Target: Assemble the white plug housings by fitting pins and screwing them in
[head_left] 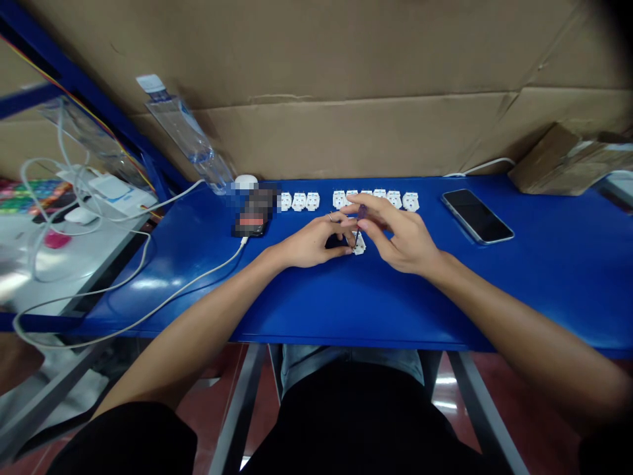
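Brown cardboard sheeting (316, 142) rises behind a glossy blue tabletop (306, 303). On it, between both hands, sits a small white plastic part (361, 247). From its left, the left hand (311, 243) holds the part's edge in a narrow pinch of thumb and fingers. From its right, the right hand (400, 231) grips a slim purple-handled screwdriver (362, 211), nearly upright, its dark shaft reaching down to the part. Behind the part runs a row of similar white plastic pieces (339, 200); well to its right lies a black-screened smartphone (479, 216).
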Tool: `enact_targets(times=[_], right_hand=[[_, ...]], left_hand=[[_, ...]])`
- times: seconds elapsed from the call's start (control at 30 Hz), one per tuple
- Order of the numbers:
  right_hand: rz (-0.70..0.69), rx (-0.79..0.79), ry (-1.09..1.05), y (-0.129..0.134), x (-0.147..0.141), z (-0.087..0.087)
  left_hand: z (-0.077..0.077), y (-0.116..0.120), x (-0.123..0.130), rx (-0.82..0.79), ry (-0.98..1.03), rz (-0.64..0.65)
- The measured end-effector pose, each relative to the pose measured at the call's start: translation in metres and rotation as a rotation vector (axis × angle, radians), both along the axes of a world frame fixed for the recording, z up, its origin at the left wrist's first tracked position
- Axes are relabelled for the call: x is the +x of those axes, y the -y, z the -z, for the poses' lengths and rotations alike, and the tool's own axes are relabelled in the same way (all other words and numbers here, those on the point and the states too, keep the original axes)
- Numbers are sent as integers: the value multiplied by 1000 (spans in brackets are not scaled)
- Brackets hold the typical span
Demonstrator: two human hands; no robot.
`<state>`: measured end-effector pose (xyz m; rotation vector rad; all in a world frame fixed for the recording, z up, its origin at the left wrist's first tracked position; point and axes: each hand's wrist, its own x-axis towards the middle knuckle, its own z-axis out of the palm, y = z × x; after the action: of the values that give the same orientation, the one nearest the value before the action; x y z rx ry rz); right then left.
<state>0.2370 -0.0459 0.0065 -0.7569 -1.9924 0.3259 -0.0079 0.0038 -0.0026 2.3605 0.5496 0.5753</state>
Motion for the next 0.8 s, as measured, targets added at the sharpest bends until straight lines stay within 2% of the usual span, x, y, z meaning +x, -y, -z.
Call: enact_targets(times=[0.2,0.3,0.4,0.5,0.6,0.7,0.8], right_hand=[[112,72,-119,0,-1,2],[43,90,-24,-2,2,1],[-51,28,25,-2,3,0],[-22,-23,-98,1,1,1],[60,-2,-178,3,-2,0],[103,71,-135,4,-3,-4],[33,106,-28,3,0,-11]], left_hand=[[-1,1,1,13,1,-1],[-1,1,1,10,-7,-7],[0,0,0,14,-10,-2],[2,-2,0,20,-14,1],[3,-2,0,21,-2,-7],[3,-2,0,9,4,-1],[1,-1,0,11,10,-1]])
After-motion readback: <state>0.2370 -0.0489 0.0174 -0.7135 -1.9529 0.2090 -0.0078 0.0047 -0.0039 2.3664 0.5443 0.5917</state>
